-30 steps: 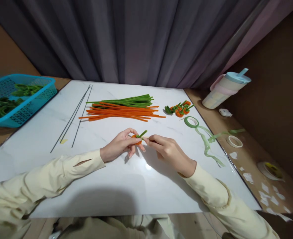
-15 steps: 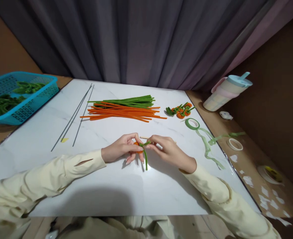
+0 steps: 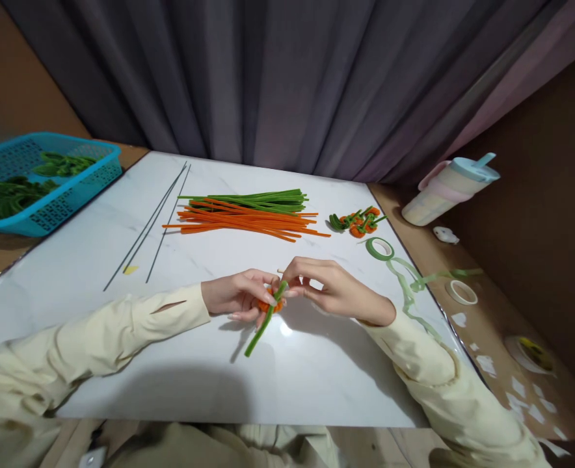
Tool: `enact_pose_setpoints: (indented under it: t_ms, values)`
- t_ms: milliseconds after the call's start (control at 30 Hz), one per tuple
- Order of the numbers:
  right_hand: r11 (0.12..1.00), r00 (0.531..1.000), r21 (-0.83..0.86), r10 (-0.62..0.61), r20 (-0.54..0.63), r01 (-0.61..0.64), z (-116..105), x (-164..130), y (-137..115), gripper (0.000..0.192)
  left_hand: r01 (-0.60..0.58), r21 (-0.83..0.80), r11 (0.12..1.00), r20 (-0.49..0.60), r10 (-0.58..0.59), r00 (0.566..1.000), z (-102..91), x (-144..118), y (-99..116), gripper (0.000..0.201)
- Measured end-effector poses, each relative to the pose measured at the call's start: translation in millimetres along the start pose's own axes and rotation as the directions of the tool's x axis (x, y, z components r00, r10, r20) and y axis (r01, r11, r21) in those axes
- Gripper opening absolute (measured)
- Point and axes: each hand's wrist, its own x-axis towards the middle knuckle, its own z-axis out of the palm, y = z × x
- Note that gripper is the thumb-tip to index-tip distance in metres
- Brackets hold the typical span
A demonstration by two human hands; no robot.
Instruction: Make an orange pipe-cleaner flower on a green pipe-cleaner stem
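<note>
The likeliest slip, as I judge it, is the green pipe cleaner [image 3: 264, 321] springing loose: its free tail hangs out toward seven o'clock from the pinch, unsupported above the white tabletop [image 3: 317, 377], and a fuzzy wire of that kind tends to unwind if the fingers relax or roll it unevenly. The small orange coil [image 3: 270, 305] could also slide along the thin pale stick [image 3: 280, 271], whose tip pokes out at about eleven o'clock from the right fingers, since little of it seems gripped. The left hand [image 3: 239, 299] is nearly closed, fingertips bunched around the orange coil and the upper end of the green pipe cleaner, near the middle of the tabletop. The right hand [image 3: 331, 291] lies just beside it at three o'clock, fingers curled and pinching at the same spot; it probably holds the stick, though the fingers hide the contact. Well apart at twelve o'clock lie the bundle of orange and green pipe cleaners [image 3: 248, 213], with finished orange pieces [image 3: 358, 221] at one o'clock, a green tape roll [image 3: 380, 248] trailing ribbon at two o'clock, dark wires [image 3: 153, 224] at ten o'clock, and a blue basket [image 3: 48, 182] farther out that way.
</note>
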Motion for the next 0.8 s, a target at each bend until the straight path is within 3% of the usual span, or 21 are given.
enact_pose_setpoints:
  t_ms: [233,433,567,800]
  values:
    - [0.995,0.993,0.059,-0.069,-0.1,0.075,12,-5,-8,0.017,0.077,-0.027,0.997,0.059,-0.075,0.995,-3.5,-1,-1,0.014]
    - [0.998,0.999,-0.05,-0.043,-0.027,0.042,20,-4,-9,0.013,0.089,0.017,0.996,0.087,-0.091,0.992,-2.1,0,-2,0.015]
    - [0.997,1.0,-0.076,-0.017,0.004,0.018,21,-5,-8,0.017,0.019,0.122,0.992,0.046,-0.025,0.999,-0.5,-1,-1,0.021]
    - [0.996,0.982,-0.003,0.092,-0.162,-0.094,20,-10,0,0.017,-0.105,0.289,0.952,-0.037,0.121,0.992,2.8,-1,-2,0.021]
